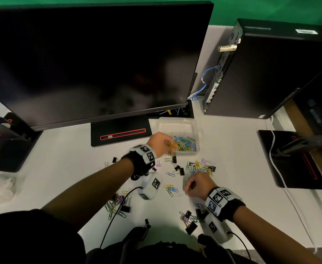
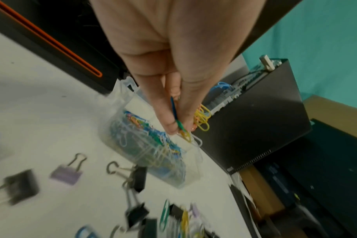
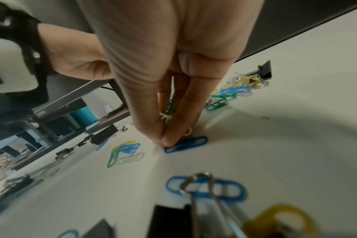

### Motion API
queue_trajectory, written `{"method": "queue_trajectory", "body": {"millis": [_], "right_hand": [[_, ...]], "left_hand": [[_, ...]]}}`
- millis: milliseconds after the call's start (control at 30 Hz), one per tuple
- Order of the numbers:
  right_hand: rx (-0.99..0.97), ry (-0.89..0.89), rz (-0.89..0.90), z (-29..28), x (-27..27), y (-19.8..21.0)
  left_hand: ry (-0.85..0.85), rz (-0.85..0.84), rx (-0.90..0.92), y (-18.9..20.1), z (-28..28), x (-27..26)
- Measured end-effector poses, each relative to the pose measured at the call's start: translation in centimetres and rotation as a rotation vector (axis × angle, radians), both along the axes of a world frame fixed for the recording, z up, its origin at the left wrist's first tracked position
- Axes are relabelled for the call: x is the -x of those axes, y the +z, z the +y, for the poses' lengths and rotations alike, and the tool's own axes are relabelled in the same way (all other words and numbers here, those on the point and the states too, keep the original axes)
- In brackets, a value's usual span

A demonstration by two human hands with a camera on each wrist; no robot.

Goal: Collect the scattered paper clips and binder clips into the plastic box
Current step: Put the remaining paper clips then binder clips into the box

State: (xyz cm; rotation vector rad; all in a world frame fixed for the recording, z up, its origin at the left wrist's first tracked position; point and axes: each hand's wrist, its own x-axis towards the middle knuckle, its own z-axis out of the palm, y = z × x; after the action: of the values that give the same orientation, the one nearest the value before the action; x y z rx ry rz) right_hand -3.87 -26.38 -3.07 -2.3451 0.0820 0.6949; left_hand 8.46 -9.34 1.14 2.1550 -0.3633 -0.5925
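Note:
A clear plastic box (image 1: 177,123) partly filled with coloured paper clips (image 1: 185,142) stands in front of the monitor. My left hand (image 1: 161,141) is at the box's near left edge and pinches a bunch of paper clips (image 2: 202,119), mostly yellow. My right hand (image 1: 196,182) is low on the desk, holds a few clips (image 3: 169,103) between curled fingers and pinches a blue paper clip (image 3: 186,144) that lies on the desk. Loose paper clips (image 1: 171,189) and black binder clips (image 1: 181,170) lie scattered between and around both hands.
A large dark monitor (image 1: 91,60) with its stand (image 1: 121,133) rises behind the box. A black computer case (image 1: 266,71) stands at the right, a black pad (image 1: 291,159) beside it. A purple binder clip (image 2: 66,173) lies near the box. Cables cross the white desk (image 1: 232,159).

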Motion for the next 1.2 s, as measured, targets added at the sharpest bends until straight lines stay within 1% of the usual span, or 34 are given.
{"method": "queue_trajectory", "body": {"millis": [133,200,233,333,400,467,600,667,733,833,900,967,1067,1200], "right_hand": [[-0.021,-0.009,0.032,-0.1,-0.3,0.3],[-0.027,-0.018,0.009,-0.2,-0.8,0.9],[-0.028,-0.027,-0.010,-0.3,-1.1,1.3],[-0.019,-0.084,-0.087,-0.6,-2.8,2.5],[-0.036,-0.142,-0.141,-0.7,-4.2,3.3],[-0.068,-0.191,-0.222,-0.5,-5.8,4.3],[-0.085,-0.271,-0.374,-0.3,-8.9,5.6],[-0.089,-0.292,-0.396,-0.5,-10.0,5.6],[-0.068,-0.293,-0.387,-1.1,-10.4,5.2],[0.011,-0.263,-0.413,-2.4,-9.4,4.5],[0.041,-0.252,-0.390,-3.3,-7.9,4.2],[0.058,-0.232,-0.295,-4.1,-6.0,3.8],[0.136,-0.160,-0.171,-4.8,-3.3,2.5],[0.240,-0.073,-0.124,-4.6,-1.0,1.1]], "left_hand": [[0.131,0.018,0.030,-0.2,-0.8,-2.2],[0.175,0.090,0.030,-1.0,-0.6,-2.7],[0.173,0.118,0.036,-1.5,-0.6,-2.8],[0.119,0.051,-0.099,-1.2,-0.5,-2.1],[0.119,0.045,-0.045,-0.6,-0.4,-1.1],[0.100,-0.015,-0.063,-0.3,-0.2,-0.4],[-0.041,-0.173,-0.092,0.2,0.1,1.8],[-0.194,-0.214,-0.127,0.1,0.3,3.3],[-0.352,-0.179,-0.215,-0.4,0.5,4.2],[-0.493,-0.069,-0.361,-1.5,0.8,5.0],[-0.548,-0.022,-0.413,-2.2,0.9,5.6],[-0.580,-0.014,-0.439,-2.9,0.9,6.1],[-0.569,-0.024,-0.433,-3.5,0.7,6.5],[-0.562,-0.030,-0.421,-3.9,-0.1,6.6]]}}
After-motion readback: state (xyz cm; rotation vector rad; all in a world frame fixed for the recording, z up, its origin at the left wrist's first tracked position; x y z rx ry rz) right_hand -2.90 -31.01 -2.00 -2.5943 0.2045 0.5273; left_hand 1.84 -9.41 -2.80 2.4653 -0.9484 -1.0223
